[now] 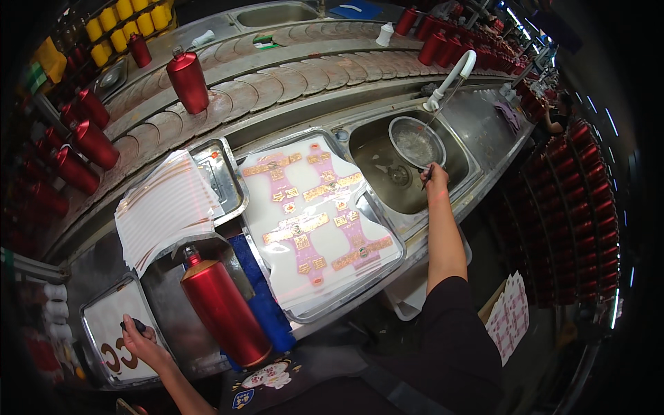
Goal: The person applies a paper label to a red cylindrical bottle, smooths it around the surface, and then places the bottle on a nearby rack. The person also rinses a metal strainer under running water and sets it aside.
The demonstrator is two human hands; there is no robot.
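Observation:
My right hand grips a dark handle at the near rim of a round pan. The pan holds rippling water, and a stream from the white curved tap falls at its far edge, over the metal sink. At the lower left, my left hand is closed around a small black object whose kind I cannot make out, above a tray with a white sheet bearing brown curved shapes. Between my arms, a large red metallic bottle lies tilted on a blue cloth.
A big metal tray holds a clear sheet with pink and gold decals. Left of it, a stack of white sheets overlaps a smaller tray. Beyond runs a slatted conveyor carrying a red bottle. Racked red bottles stand at right.

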